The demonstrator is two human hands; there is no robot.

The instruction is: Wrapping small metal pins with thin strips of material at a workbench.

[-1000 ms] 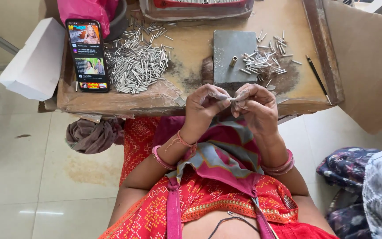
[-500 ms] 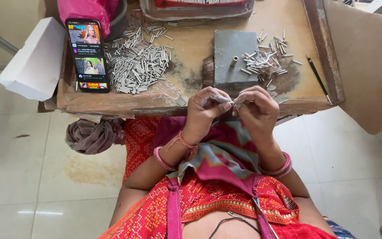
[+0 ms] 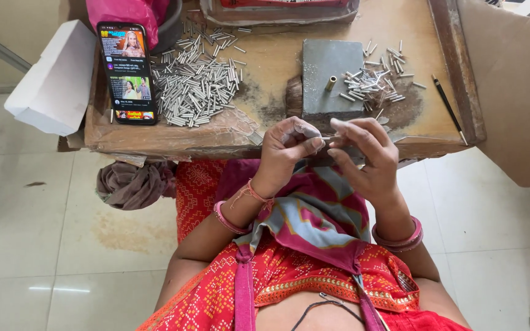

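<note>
At the far left of the frame a white box [image 3: 50, 79] juts past the edge of the wooden desk [image 3: 265, 67], and just beside it a phone [image 3: 127, 72] lies with its screen lit. Right of the phone sits the large heap of small metal tubes [image 3: 196, 86], by far the bigger of the two lots, so most of the work looks to be left. Below the desk edge, at centre, the left hand [image 3: 286, 150] has its grip closed, thumb and fingertips pinched on one thin metal piece [image 3: 326, 141] held between the two hands; the right hand [image 3: 363, 156] meets it, fingers curled on the same piece. Above them a grey metal block [image 3: 329, 76] carries a short brass tube [image 3: 330, 83] standing upright, and to its right lies the smaller pile of tubes [image 3: 375, 76], seemingly the handled ones. Furthest right a dark pencil [image 3: 448, 107] rests near the desk rim.
</note>
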